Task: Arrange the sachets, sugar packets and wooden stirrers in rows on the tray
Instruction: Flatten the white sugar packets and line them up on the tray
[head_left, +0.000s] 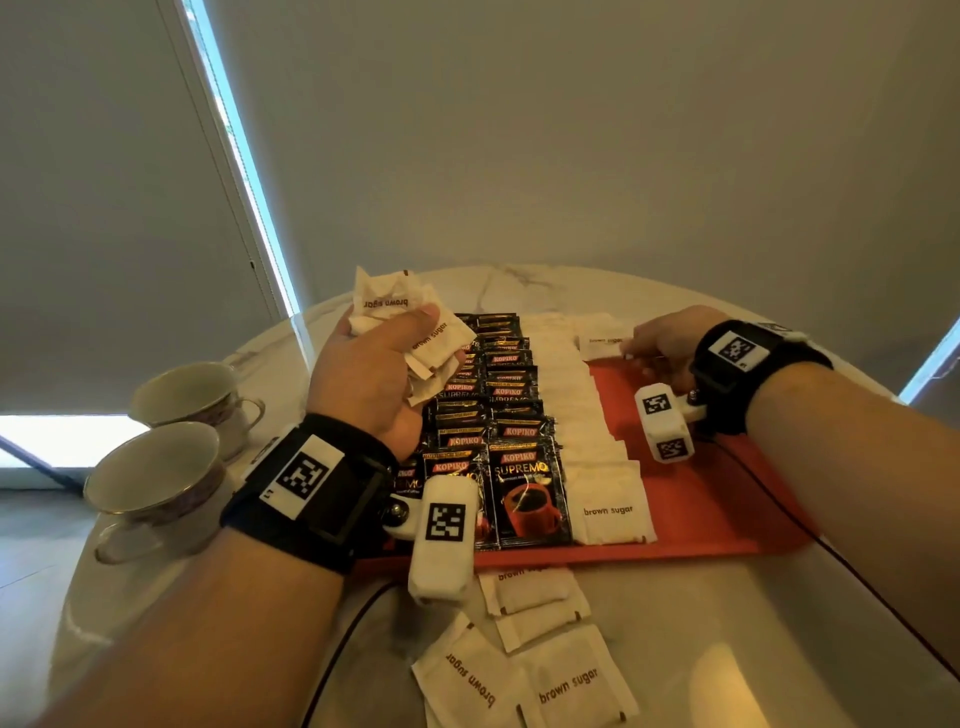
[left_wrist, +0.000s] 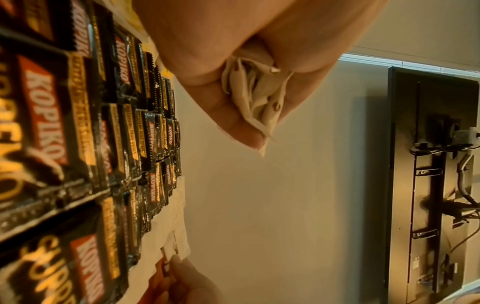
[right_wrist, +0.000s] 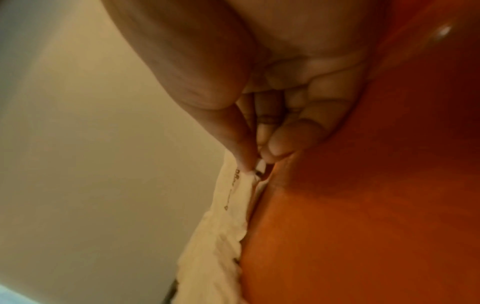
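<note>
Red tray (head_left: 717, 499): three coffee-sachet rows (head_left: 506, 415), one brown-sugar row (head_left: 587, 415). Two teacups (head_left: 171, 452). Left hand (head_left: 374, 374) clutching sugar-packet bunch (head_left: 410, 332); right hand (head_left: 670, 343) pinching one packet (head_left: 600, 345), far edge.

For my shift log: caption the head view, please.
Left hand holds spare sugar packets; right hand places one on the tray.

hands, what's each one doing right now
Left hand: gripping a bunch of sugar packets.
Right hand: pinching one sugar packet at the tray's far end.
</note>
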